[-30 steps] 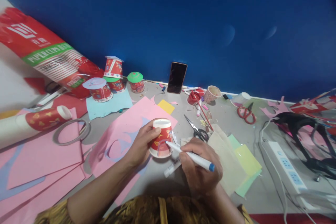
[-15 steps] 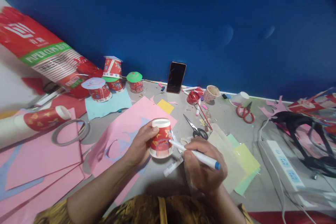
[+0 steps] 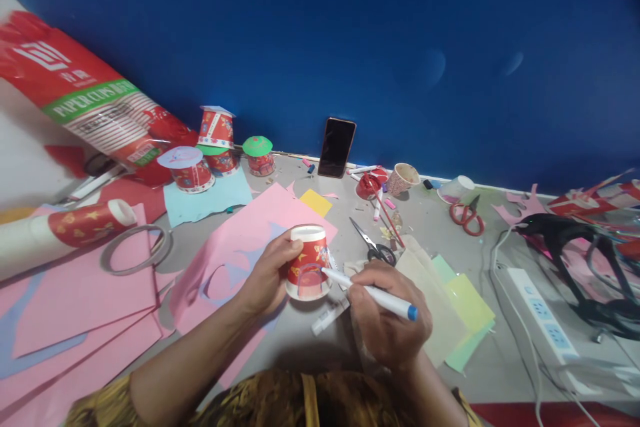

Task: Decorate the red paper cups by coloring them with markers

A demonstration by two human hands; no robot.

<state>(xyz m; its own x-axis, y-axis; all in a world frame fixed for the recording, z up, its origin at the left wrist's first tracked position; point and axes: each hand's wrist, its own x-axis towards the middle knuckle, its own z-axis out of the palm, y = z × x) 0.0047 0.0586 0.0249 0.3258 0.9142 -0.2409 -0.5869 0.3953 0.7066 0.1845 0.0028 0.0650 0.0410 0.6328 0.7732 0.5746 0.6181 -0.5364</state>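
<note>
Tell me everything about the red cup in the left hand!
The red cup looks like paper, with gold patterns and a white base and rim. It is upside down near pink paper, with an arch drawn low on its side. The left hand's grip holds it; a white marker points at its right side, perhaps touching.

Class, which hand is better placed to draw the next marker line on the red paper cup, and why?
Probably the right hand: it holds the white marker, tip directed at the red paper cup. The left hand is occupied holding that cup.
</note>
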